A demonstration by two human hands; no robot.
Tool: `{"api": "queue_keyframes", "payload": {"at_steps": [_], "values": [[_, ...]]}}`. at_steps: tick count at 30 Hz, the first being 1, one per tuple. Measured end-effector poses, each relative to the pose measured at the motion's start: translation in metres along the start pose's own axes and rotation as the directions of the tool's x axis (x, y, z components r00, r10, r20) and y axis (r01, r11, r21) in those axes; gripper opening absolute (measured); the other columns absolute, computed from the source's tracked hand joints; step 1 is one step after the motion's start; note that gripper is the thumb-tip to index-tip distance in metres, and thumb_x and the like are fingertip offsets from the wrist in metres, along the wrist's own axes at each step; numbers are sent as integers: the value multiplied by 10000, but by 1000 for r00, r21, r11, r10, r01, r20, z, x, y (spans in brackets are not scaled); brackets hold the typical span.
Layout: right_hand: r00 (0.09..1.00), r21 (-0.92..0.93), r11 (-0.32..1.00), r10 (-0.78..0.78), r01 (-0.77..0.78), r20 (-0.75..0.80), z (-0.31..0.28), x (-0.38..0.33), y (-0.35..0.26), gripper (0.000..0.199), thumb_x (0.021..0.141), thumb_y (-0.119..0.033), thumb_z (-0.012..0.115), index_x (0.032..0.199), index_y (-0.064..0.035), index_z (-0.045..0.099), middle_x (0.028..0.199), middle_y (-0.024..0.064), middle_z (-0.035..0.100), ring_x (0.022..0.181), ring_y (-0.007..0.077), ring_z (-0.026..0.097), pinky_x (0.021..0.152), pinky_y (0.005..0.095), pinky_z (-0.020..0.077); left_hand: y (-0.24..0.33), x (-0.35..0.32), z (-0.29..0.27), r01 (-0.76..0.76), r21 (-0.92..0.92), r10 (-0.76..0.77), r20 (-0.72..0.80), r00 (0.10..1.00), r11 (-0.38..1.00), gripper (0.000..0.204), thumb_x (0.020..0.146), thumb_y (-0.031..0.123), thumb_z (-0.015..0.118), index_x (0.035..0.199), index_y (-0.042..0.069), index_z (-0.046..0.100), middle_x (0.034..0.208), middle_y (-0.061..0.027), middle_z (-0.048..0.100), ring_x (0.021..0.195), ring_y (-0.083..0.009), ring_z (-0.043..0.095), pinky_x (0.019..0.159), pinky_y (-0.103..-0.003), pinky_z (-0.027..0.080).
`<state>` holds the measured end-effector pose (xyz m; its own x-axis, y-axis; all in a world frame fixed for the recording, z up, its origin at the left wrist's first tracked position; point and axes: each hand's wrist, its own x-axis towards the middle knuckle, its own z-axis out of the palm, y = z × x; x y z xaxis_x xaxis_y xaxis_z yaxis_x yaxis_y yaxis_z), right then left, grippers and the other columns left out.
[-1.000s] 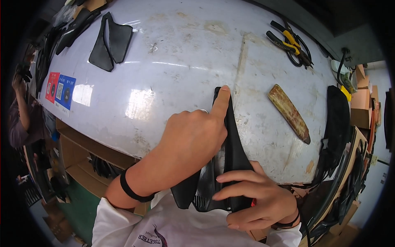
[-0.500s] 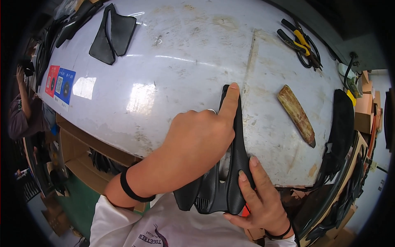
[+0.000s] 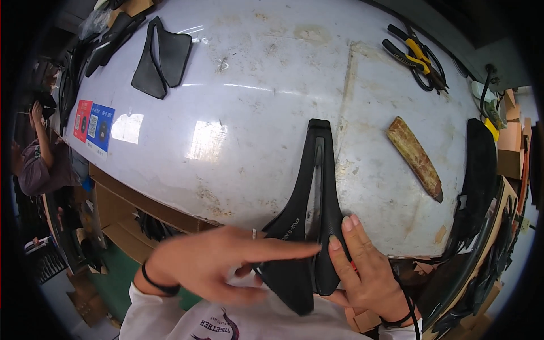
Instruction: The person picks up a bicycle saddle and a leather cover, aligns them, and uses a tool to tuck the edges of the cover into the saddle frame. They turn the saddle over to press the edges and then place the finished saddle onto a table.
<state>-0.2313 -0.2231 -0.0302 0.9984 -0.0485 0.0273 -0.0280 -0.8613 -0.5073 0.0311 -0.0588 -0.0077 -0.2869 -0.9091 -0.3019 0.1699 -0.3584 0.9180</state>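
Note:
A black bicycle saddle [image 3: 310,187] with a long central slot lies at the table's front edge, its narrow nose pointing away from me. My right hand [image 3: 362,266] grips the right wing of its wide rear end, fingers on top and thumb at the near edge. Across the rear of the saddle reaches my left hand [image 3: 226,258], slightly blurred, with the index finger stretched out to the right wing and the thumb apart. Nothing is held in it. Part of the saddle's rear is hidden beneath that finger.
On the white, stained table [image 3: 249,141] lie a mottled brown flat piece [image 3: 415,158], yellow-and-black pliers [image 3: 416,56] and black saddle-shaped covers [image 3: 161,59]. Black cloth [image 3: 476,175] hangs at the right edge. An open carton [image 3: 150,198] stands below left; another person [image 3: 45,153] is at far left.
My left hand has drawn back from the saddle's nose toward its rear, uncovering the slot and nose. My right hand stays at the right wing.

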Motion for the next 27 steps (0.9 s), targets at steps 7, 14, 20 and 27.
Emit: {"api": "queue_keyframes", "payload": {"at_steps": [7, 14, 20, 27], "values": [[1000, 1, 1000, -5, 5, -6, -3, 0, 2, 719, 969, -471, 650, 1365, 122, 552, 1399, 446, 484, 1300, 583, 533, 1036, 531, 533, -2, 25, 37, -137, 932, 362, 7, 932, 336, 379, 799, 343, 792, 1121, 146, 753, 1444, -218, 514, 1355, -455, 509, 1051, -488, 502], [999, 45, 999, -1, 3, -50, 3, 1, 3, 706, 983, -471, 620, 1362, 121, 560, 1420, 448, 461, 1309, 580, 527, 1028, 531, 537, 1, 16, 26, -365, 601, 416, 60, 907, 710, 189, 803, 348, 841, 875, 185, 782, 1411, -165, 589, 1350, -422, 524, 912, -469, 447], [998, 45, 999, -7, 9, -59, 5, 2, 6, 726, 992, -518, 579, 1370, 101, 566, 1428, 433, 466, 1303, 568, 538, 1005, 508, 556, -10, 4, 53, 37, 587, 328, -502, 800, 808, 955, 757, 250, 885, 1474, -164, 410, 1535, -387, 326, 1388, -518, 456, 1162, -466, 398], [998, 27, 1000, -5, 7, -68, 7, 3, 6, 722, 1015, -541, 522, 1359, 90, 583, 1406, 423, 497, 1299, 549, 553, 974, 474, 577, -28, 2, 61, 65, 720, 362, -423, 831, 691, 923, 786, 324, 882, 1469, -128, 457, 1519, -411, 359, 1376, -523, 484, 1085, -469, 481]]}}
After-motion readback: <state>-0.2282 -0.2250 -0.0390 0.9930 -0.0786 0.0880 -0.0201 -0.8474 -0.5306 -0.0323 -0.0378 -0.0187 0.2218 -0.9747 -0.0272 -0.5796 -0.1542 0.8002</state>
